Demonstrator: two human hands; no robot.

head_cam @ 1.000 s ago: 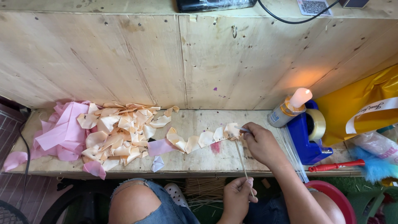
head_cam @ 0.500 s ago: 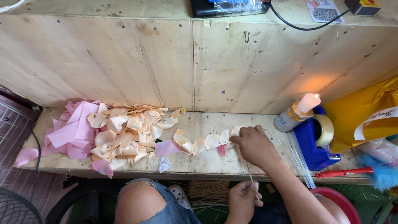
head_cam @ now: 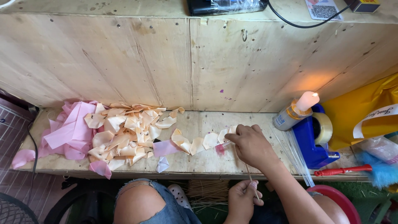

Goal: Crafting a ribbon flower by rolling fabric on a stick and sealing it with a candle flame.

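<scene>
**Hands on a thin stick at the ledge of folded ribbon petals**

A pale plywood wall [head_cam: 166, 62] fills the upper part of the view, and below it runs a narrow wooden ledge [head_cam: 199, 164] that carries everything. Toward the ledge's left end lies a loose heap of pink satin ribbon pieces [head_cam: 68, 132], and just beside it, spreading toward the middle, a pile of folded peach ribbon petals [head_cam: 124, 132]. From that pile a curved row of single peach petals [head_cam: 199, 143] trails to the right across the ledge. Near the right end stands a blue tape dispenser with a roll of clear tape [head_cam: 317, 137], with a lit cream candle on a small tin can [head_cam: 296, 110] touching its left side. A red-handled tool [head_cam: 342, 170] lies along the front edge at the right.

The right hand [head_cam: 251, 145] rests at the right end of the petal row, fingers curled down and pinched on the upper part of a thin wooden stick [head_cam: 248, 174]. The stick slants down past the front edge to the left hand [head_cam: 242, 199], which is closed around its lower end, below the ledge
</scene>
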